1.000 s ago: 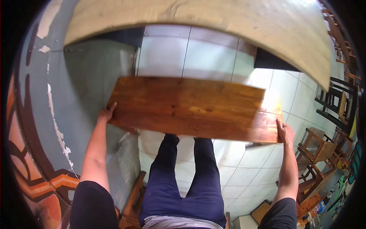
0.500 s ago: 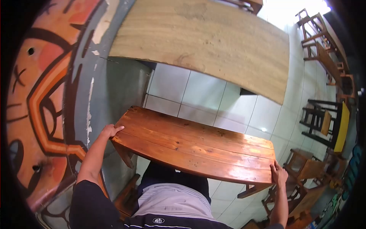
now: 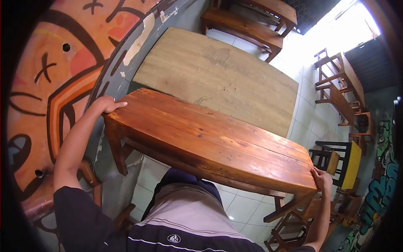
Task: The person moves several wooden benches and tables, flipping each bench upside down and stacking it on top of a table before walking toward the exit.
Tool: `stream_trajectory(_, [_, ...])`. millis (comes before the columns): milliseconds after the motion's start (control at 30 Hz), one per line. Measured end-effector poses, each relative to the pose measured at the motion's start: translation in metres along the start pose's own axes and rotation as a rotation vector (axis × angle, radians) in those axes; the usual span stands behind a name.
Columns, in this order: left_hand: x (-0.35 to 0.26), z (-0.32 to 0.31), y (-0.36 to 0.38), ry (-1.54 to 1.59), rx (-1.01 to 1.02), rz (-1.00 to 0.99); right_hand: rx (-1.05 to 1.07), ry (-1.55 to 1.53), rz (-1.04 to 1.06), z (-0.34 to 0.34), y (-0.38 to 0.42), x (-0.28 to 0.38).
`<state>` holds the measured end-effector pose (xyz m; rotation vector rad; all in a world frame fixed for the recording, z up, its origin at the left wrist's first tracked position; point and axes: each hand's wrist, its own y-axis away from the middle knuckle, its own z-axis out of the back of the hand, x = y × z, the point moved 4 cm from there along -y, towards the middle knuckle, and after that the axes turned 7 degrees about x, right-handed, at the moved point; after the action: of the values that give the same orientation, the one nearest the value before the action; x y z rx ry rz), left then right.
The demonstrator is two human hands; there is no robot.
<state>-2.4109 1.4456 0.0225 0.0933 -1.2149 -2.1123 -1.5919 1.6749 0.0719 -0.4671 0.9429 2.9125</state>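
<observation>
Wooden table [image 3: 210, 134] between hands | left hand [image 3: 110, 105] gripping one end | right hand [image 3: 322, 179] gripping other

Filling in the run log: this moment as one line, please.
left hand: on plank-topped wooden table, left end | right hand: on right end | pale tabletop: beyond it | floor contact: unclear

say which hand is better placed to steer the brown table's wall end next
Left, likely: left hand grips the brown table near the painted wall; right hand holds the far end.
</observation>
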Motion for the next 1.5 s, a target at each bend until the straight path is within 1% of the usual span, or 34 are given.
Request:
stream_trajectory(33, [-0.002,0.013,-0.005,-0.028,0.033,0.018,-0.008,0.0,-0.01,0.012,-0.009,0.004])
stream_trajectory(133, [-0.01,0.047,-0.032,-0.137,-0.021,-0.045,0.007,-0.065,-0.006,0.039,-0.039,0.022])
stream_trajectory(167, [-0.011,0.056,-0.04,-0.13,0.066,-0.016,0.013,-0.055,-0.012,0.042,-0.048,0.028])
stream_trajectory(267, [-0.011,0.079,-0.078,-0.149,0.059,-0.01,0.052,-0.051,-0.019,0.049,-0.075,0.042])
stream_trajectory(367, [-0.021,0.112,-0.102,-0.214,0.09,-0.02,0.137,-0.027,-0.011,0.059,-0.099,0.051])
stream_trajectory(400, [-0.023,0.12,-0.113,-0.262,0.039,-0.053,0.135,-0.04,0.025,0.068,-0.104,0.056])
stream_trajectory(467, [-0.037,0.14,-0.111,-0.27,0.068,0.001,0.192,-0.001,0.039,0.079,-0.125,0.06])
stream_trajectory(500, [-0.043,0.151,-0.102,-0.153,0.111,0.055,0.217,-0.021,0.015,0.081,-0.143,0.057])
stream_trajectory(533, [-0.047,0.153,-0.101,-0.143,0.114,0.062,0.213,-0.014,0.024,0.087,-0.16,0.057])
stream_trajectory(600, [-0.056,0.167,-0.087,0.107,-0.325,-0.158,0.308,0.021,-0.032,0.09,-0.188,0.057])
stream_trajectory(633, [-0.074,0.165,-0.064,0.154,-0.537,-0.159,0.331,-0.001,-0.04,0.089,-0.204,0.055])
stream_trajectory(667, [-0.1,0.158,-0.036,0.182,-0.811,-0.343,0.37,-0.026,-0.057,0.092,-0.213,0.059])
stream_trajectory(700, [-0.133,0.156,-0.006,0.252,-0.803,-0.523,0.366,-0.033,-0.047,0.09,-0.224,0.059])
stream_trajectory(733, [-0.165,0.144,0.022,0.098,-0.892,-0.689,0.361,-0.038,-0.039,0.089,-0.236,0.058])
stream_trajectory(767, [-0.187,0.12,0.029,-0.1,-0.814,-0.745,0.354,-0.05,-0.036,0.091,-0.244,0.06])
stream_trajectory(800, [-0.209,0.102,0.037,-0.063,-0.789,-0.692,0.385,-0.057,-0.053,0.092,-0.249,0.063])
stream_trajectory(833, [-0.219,0.091,0.036,0.071,-0.783,-0.654,0.42,-0.06,-0.075,0.092,-0.249,0.064])
stream_trajectory(867, [-0.224,0.087,0.029,0.068,-0.779,-0.661,0.425,-0.062,-0.081,0.093,-0.248,0.064])
stream_trajectory(933, [-0.226,0.081,0.02,0.131,-0.911,-0.619,0.383,-0.022,-0.032,0.098,-0.241,0.065])
stream_trajectory(967, [-0.225,0.08,0.015,0.142,-0.941,-0.647,0.221,-0.019,-0.033,0.106,-0.236,0.066])
stream_trajectory(1000, [-0.227,0.081,0.015,0.149,-0.949,-0.653,0.211,-0.019,-0.04,0.111,-0.229,0.065])
stream_trajectory(1067, [-0.225,0.081,0.018,0.153,-0.965,-0.664,-0.328,-0.524,0.157,0.138,-0.207,0.066])
stream_trajectory(1100, [-0.224,0.08,0.017,0.149,-0.962,-0.67,-0.326,-0.527,0.151,0.151,-0.183,0.075])
stream_trajectory(1167, [-0.225,0.079,0.016,0.17,-1.026,-0.687,-0.401,-1.087,0.38,0.191,-0.109,0.113])
stream_trajectory(1200, [-0.226,0.076,0.015,0.161,-1.005,-0.709,-0.386,-1.108,0.52,0.196,-0.075,0.14])
stream_trajectory(1233, [-0.226,0.075,0.014,0.155,-1.043,-0.698,-0.372,-1.129,0.656,0.195,-0.044,0.171])
stream_trajectory(1267, [-0.225,0.076,0.013,0.149,-1.084,-0.689,-0.277,-1.128,0.85,0.187,-0.019,0.206])
stream_trajectory(1300, [-0.224,0.076,0.012,0.174,-1.086,-0.714,-0.261,-1.001,0.995,0.183,0.006,0.245])
stream_trajectory(1333, [-0.224,0.074,0.009,0.169,-1.08,-0.734,-0.163,-0.899,1.028,0.166,0.024,0.28])
stream_trajectory(1367, [-0.223,0.072,0.007,0.172,-1.101,-0.743,-0.098,-0.926,1.067,0.137,0.031,0.313])
stream_trajectory(1400, [-0.22,0.07,0.008,0.175,-1.126,-0.747,-0.058,-0.829,1.022,0.109,0.036,0.34])
stream_trajectory(1433, [-0.22,0.068,0.016,0.243,-1.128,-0.752,-0.087,-0.72,0.988,0.08,0.037,0.362])
stream_trajectory(1467, [-0.219,0.06,0.022,0.247,-1.141,-0.75,-0.061,-0.676,0.981,0.051,0.034,0.38])
stream_trajectory(1500, [-0.219,0.046,0.027,0.252,-1.152,-0.813,-0.017,-0.667,0.925,0.022,0.029,0.392])
